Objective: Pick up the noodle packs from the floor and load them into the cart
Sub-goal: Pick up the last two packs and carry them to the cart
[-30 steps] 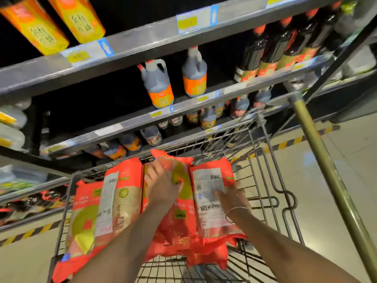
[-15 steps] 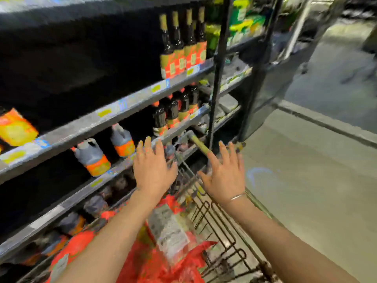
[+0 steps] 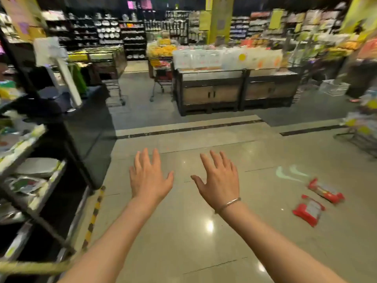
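lying on the pale tiled floor (image 3: 204, 252) at the right of the view are 2 red noodle packs (image 3: 308, 210), close together but not touching, the nearer one (image 3: 308, 210) flat with a white label up, the farther one (image 3: 325, 190) angled just beyond it beside a faint green mark on the tile; both are well apart from the hands. the left hand (image 3: 150, 179) and right hand (image 3: 219, 183) are held out in front, palms down, fingers spread wide and straight, holding nothing; a thin bracelet (image 3: 228, 204) sits on the right wrist. 1 second ago both hands were pressing red packs down into the wire cart, and half a second ago they had lifted off with fingers open above the cart; now the view has swung away from the shelf to the open aisle, and only a blurred yellowish bar (image 3: 34, 266) at the lower left may be the cart handle. that reads as 1 load finished and the person turning for the next. the likely next step is a reach down and to the right for the 2 packs. farther out stand dark shelving (image 3: 30, 180) on the left and a display counter (image 3: 234, 92) across the aisle
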`<state>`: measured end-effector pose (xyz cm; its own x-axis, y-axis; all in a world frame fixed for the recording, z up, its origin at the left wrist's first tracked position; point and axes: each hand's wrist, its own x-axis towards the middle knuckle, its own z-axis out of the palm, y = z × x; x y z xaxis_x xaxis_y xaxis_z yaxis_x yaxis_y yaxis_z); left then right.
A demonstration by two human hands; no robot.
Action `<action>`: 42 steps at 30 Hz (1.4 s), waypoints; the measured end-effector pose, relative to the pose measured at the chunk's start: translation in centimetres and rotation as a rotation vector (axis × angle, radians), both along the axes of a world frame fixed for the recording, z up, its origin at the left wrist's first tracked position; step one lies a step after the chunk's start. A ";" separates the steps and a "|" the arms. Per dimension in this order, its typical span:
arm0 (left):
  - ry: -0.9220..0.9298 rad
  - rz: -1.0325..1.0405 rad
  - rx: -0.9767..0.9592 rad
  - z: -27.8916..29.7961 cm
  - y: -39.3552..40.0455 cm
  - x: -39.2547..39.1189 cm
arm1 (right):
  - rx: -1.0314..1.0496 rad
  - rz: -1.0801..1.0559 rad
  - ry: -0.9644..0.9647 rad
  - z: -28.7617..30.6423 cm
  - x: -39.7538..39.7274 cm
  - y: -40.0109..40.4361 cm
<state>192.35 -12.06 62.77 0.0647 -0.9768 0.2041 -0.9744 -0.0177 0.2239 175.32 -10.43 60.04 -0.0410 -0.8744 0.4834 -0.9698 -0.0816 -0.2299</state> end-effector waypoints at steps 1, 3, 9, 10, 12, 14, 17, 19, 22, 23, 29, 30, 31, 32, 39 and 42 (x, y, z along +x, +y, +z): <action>0.009 -0.068 0.005 0.0 -0.7 -4.7 | 0.001 -0.061 0.005 0.0 -4.6 0.4; 0.010 -0.203 0.008 -0.3 -1.4 -14.2 | 0.015 -0.186 0.010 -0.1 -13.7 1.5; -0.023 -0.529 0.023 -1.2 -1.5 -37.5 | 0.061 -0.529 -0.023 0.4 -36.6 6.9; -0.033 -0.571 0.030 -1.3 -1.6 -40.6 | 0.059 -0.573 -0.038 0.5 -39.4 7.7; -0.058 -0.651 0.029 -1.6 -2.0 -46.3 | 0.066 -0.653 -0.052 0.4 -44.5 9.0; -0.078 -0.730 0.025 -2.0 -2.5 -51.8 | 0.098 -0.725 -0.054 0.2 -49.0 9.7; -0.090 -0.826 0.045 -2.8 -3.4 -59.6 | 0.112 -0.792 -0.072 -0.7 -55.3 9.6; -0.092 -0.867 0.052 -3.3 -4.5 -64.5 | 0.106 -0.821 -0.080 -1.2 -59.3 8.6; -0.063 -0.902 0.055 -3.9 -7.5 -71.6 | 0.124 -0.848 -0.072 -1.4 -65.7 6.0; -0.060 -0.909 0.060 -4.0 -8.6 -73.9 | 0.141 -0.860 -0.075 -1.4 -67.8 5.0; -0.072 -0.963 0.078 -3.8 -14.0 -86.9 | 0.117 -0.909 -0.081 -1.0 -79.3 0.3; -0.075 -0.972 0.077 -3.8 -14.6 -89.0 | 0.120 -0.918 -0.084 -1.2 -81.2 -0.1; -0.078 -0.981 0.076 -4.0 -15.2 -91.2 | 0.126 -0.926 -0.083 -1.5 -83.2 -0.5; -0.077 -0.992 0.074 -4.2 -15.7 -93.4 | 0.128 -0.932 -0.080 -1.7 -85.2 -0.9; -0.091 -0.992 0.091 -7.6 -18.8 -110.6 | 0.161 -0.897 -0.043 -4.3 -102.2 -4.2; -0.090 -0.924 0.112 -9.1 -20.8 -117.6 | 0.202 -0.810 -0.033 -4.7 -110.1 -6.9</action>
<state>74.79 -32.81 53.65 -0.7586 -0.6475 0.0723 -0.6268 0.7556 0.1903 65.17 -17.29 55.31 -0.7059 -0.6380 0.3076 -0.7030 0.6840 -0.1947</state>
